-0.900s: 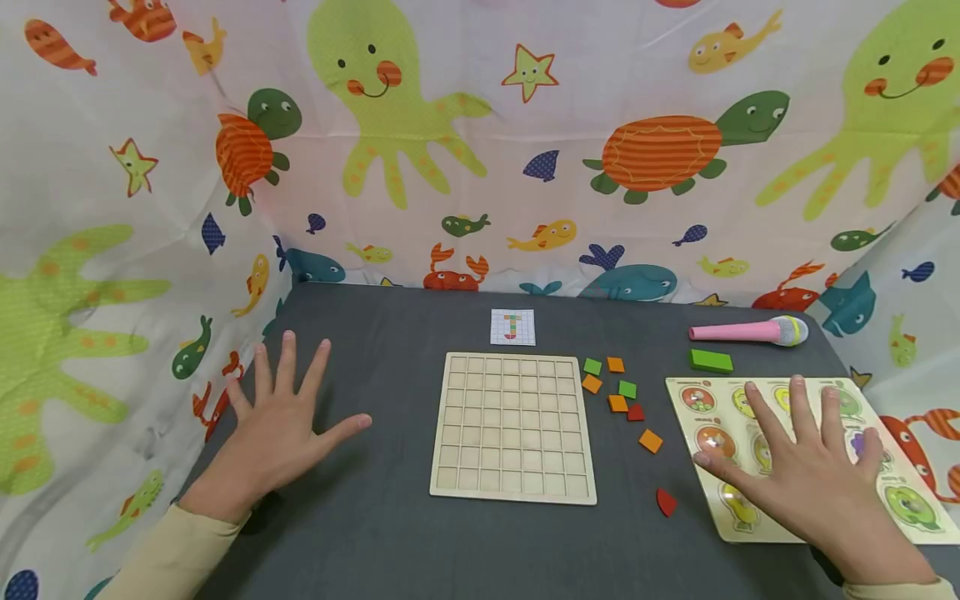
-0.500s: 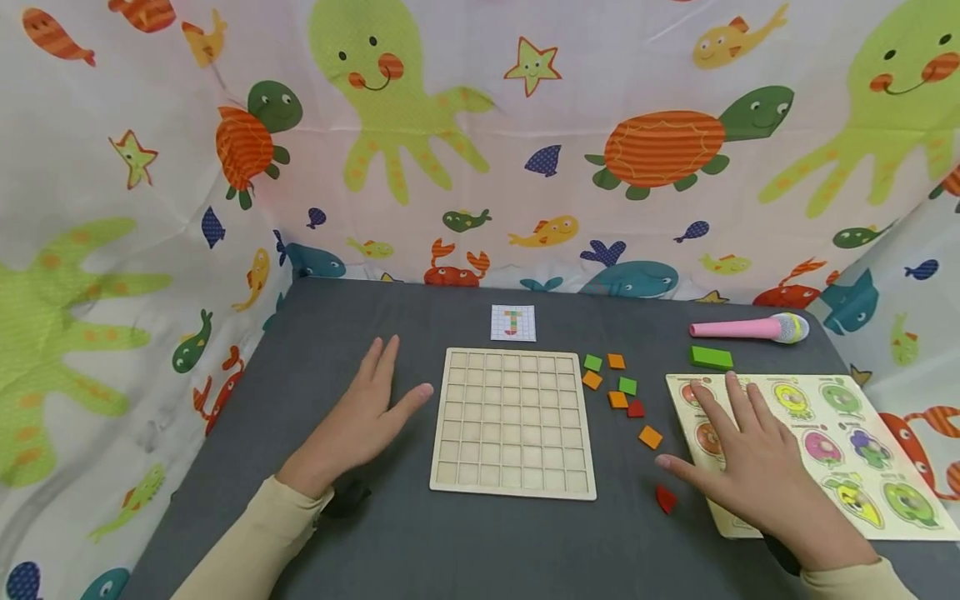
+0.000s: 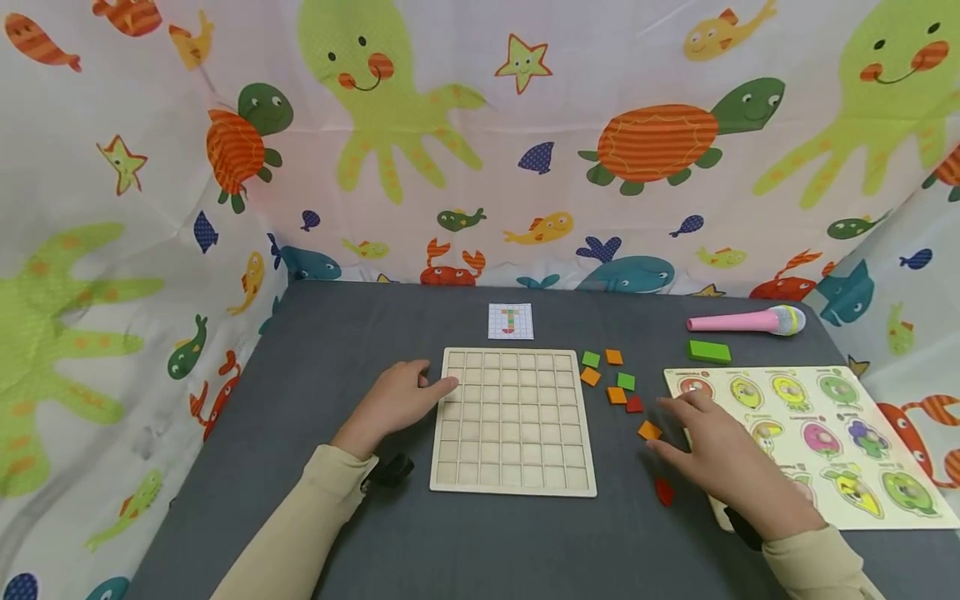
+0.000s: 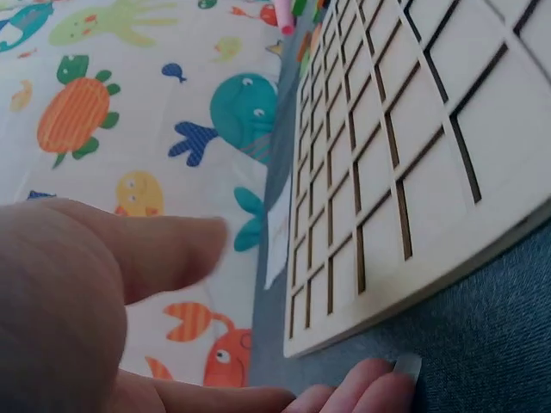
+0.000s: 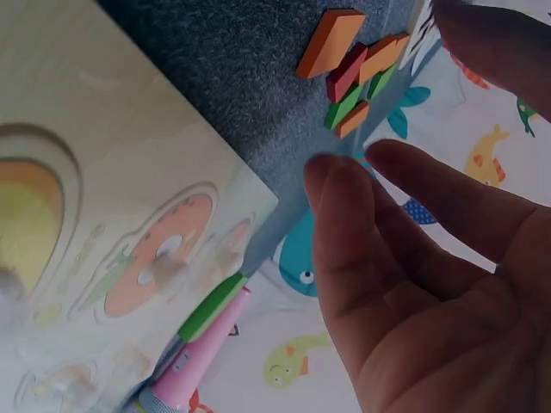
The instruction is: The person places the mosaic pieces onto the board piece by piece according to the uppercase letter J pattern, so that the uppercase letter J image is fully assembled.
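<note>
A pale wooden grid board (image 3: 513, 421) lies flat in the middle of the grey table. My left hand (image 3: 393, 398) is at the board's left edge, its thumb over the rim and its fingers bent beside it. In the left wrist view the thumb (image 4: 176, 254) is apart from the fingers with nothing between. My right hand (image 3: 731, 458) hovers over the left edge of the fruit puzzle board (image 3: 862, 492), holding nothing. Just beyond its fingertips lie an orange square tile (image 3: 649, 430) and a red rounded piece (image 3: 664, 492).
Several green, orange and red tiles, among them a green one (image 3: 626, 382), lie right of the grid board. A card (image 3: 511, 322) with a coloured J pattern lies behind it. A green block (image 3: 708, 352) and a pink toy microphone (image 3: 738, 322) lie at the back right.
My left hand has moved right to the grid board's edge, its fingers bending. The right hand has moved left across the puzzle board toward the loose tiles, its fingers drawing together.
</note>
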A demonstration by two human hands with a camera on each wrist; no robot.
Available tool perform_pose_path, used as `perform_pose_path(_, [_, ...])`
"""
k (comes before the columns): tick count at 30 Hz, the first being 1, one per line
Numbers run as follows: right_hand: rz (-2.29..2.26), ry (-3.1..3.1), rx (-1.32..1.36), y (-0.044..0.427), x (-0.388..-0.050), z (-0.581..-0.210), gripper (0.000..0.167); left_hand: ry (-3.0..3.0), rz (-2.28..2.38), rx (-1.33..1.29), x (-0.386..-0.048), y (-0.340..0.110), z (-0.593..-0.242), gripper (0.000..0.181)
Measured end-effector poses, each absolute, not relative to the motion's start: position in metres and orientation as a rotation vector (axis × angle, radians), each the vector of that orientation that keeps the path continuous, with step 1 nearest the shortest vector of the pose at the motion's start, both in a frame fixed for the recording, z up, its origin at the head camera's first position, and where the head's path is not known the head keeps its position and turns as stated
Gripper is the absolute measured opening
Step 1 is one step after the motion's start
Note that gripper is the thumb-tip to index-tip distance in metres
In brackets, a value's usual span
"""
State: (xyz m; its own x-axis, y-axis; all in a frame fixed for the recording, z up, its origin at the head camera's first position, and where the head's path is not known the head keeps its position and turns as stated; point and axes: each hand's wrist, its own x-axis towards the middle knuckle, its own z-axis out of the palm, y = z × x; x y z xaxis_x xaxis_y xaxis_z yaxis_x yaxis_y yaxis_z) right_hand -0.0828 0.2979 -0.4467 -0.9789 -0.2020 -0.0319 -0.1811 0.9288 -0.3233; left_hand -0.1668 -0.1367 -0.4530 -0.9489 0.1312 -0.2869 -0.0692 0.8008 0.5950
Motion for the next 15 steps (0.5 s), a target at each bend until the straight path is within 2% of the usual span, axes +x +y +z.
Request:
perform_pose_path(6, [-0.479,2.933,-0.251,0.292,-0.092,-0.45,0.055,2.592,0.981,0.003,-0.172,-0.138,-0.463,0.074])
perform_pose_path(15, [-0.46,2.93,-0.291,0.294,-0.094,-0.456,0.039,2.477,1.126,0.007,-0.174,-0.136,-0.465,0.074])
